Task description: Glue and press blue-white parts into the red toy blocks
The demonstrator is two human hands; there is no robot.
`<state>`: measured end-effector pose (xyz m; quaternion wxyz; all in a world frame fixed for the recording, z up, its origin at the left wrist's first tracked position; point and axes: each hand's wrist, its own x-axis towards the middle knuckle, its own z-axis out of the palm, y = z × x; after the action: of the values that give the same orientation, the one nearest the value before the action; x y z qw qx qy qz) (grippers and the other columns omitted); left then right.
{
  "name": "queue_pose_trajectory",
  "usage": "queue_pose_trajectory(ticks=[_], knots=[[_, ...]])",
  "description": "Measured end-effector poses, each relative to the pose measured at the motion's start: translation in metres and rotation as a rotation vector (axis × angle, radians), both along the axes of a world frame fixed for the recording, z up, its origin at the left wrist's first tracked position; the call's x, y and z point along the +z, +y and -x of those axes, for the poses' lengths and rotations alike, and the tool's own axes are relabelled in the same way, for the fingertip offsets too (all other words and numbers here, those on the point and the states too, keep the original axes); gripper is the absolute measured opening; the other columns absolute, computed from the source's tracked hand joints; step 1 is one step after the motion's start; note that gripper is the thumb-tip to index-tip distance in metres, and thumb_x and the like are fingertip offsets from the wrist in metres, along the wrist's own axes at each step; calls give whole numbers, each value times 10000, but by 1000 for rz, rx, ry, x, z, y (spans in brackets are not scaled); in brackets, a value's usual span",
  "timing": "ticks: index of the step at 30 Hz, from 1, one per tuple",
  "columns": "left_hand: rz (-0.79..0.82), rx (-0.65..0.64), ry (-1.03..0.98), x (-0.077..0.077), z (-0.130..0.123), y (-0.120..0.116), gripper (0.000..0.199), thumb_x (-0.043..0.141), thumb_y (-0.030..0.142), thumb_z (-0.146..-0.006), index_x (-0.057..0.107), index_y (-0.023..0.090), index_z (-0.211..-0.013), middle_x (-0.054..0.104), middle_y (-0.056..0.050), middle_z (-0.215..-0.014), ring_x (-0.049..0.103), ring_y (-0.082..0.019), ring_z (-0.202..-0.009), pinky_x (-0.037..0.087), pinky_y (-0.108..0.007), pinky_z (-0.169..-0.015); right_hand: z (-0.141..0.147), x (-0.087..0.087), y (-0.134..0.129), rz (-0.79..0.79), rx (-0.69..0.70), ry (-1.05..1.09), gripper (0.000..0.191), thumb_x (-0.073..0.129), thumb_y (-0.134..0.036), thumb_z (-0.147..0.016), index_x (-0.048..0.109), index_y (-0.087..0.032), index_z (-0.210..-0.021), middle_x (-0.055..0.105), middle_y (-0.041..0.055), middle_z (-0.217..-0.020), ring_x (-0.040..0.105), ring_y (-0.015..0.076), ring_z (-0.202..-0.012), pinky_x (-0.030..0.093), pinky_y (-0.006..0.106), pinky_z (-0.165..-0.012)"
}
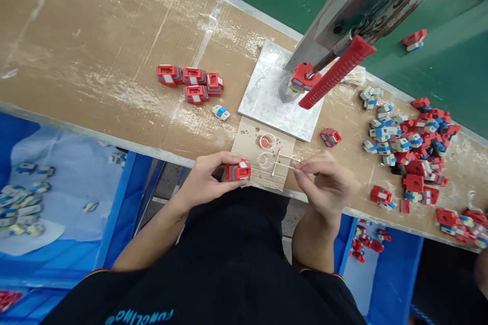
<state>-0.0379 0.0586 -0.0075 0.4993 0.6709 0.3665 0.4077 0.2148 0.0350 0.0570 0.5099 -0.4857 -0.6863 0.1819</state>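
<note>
A red toy car piece (238,170) with white and grey parts is pinched between the thumb and fingers of my left hand (208,177), at the table's front edge. My right hand (324,180) is closed on a thin swab stick (285,165), whose far end lies over a small clear cup (266,160). Another small cup (267,140) with a reddish rim stands just behind it. Both cups rest on a piece of cardboard (247,134). More sticks lie on the cardboard beside the cups. A loose red car piece (330,137) sits behind my right hand.
A press with a red handle (337,72) rises from a metal plate (259,86), a red toy under it. Several red pieces (195,94) and a white-blue piece (221,112) lie left. Many pieces are heaped right (415,167). Blue bins (122,203) stand below the table.
</note>
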Motion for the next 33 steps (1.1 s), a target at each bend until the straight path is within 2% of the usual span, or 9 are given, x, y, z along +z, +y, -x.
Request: queue_pose_trajectory(ticks=[4,7,9,13,16,20,24,29,33], knots=[[140,-5,20,-6,0,-2,401,916,430,-823,740,155,-1057,848,-128,-985,829,-225,-795,670,-284,-671,-3,-13,7,87,80,-309,175,723,-83,-901,714,-250,-848,782,-7,-754,688,167,-654,555,309,-621],[133,-16,29,-5,-1,-1,407,916,448,-823,744,161,-1054,850,-119,-957,826,-223,-784,658,-276,-662,-1,-19,11,115,103,-378,176,695,-85,-919,713,-243,-843,775,3,-758,673,169,-680,535,301,-627],[119,-24,27,-4,-2,0,406,913,450,-828,744,161,-1059,853,-120,-964,830,-225,-790,655,-274,-671,1,-17,9,111,101,-315,192,706,-61,-902,710,-246,-851,773,-4,-759,671,165,-672,525,298,-623],[103,-52,-1,-1,-3,2,409,916,456,-827,748,168,-1063,858,-131,-1026,841,-239,-845,667,-293,-741,8,-4,2,10,76,-31,244,758,-13,-841,697,-245,-884,777,-15,-753,697,161,-627,537,309,-605],[92,-90,-24,2,-5,2,388,914,439,-835,750,180,-1073,858,-124,-1079,845,-241,-909,670,-301,-810,19,4,-1,-52,114,91,224,770,-29,-837,688,-234,-876,778,-8,-727,703,161,-583,533,305,-551],[56,-124,-52,6,-5,1,371,919,378,-840,754,194,-1117,856,-115,-1127,845,-252,-1000,674,-310,-889,30,4,1,-34,179,118,190,764,-52,-861,688,-227,-862,790,3,-736,719,156,-602,561,292,-561],[40,-132,-62,7,-4,1,382,908,390,-853,750,189,-1136,851,-121,-1158,840,-257,-1049,672,-321,-938,31,1,4,-24,205,106,201,757,-31,-859,693,-221,-866,798,3,-749,729,151,-617,582,284,-585],[86,-144,-36,8,-3,1,393,900,425,-853,756,180,-1124,849,-126,-1167,837,-257,-1059,667,-319,-952,31,3,5,-32,262,88,183,758,-56,-877,690,-225,-857,787,-5,-725,712,143,-592,576,274,-561],[78,-146,-41,10,-4,1,386,912,393,-844,763,189,-1135,851,-117,-1164,839,-256,-1047,666,-315,-943,32,3,4,-25,239,89,183,754,-57,-888,683,-223,-860,790,3,-734,728,147,-611,581,277,-571]])
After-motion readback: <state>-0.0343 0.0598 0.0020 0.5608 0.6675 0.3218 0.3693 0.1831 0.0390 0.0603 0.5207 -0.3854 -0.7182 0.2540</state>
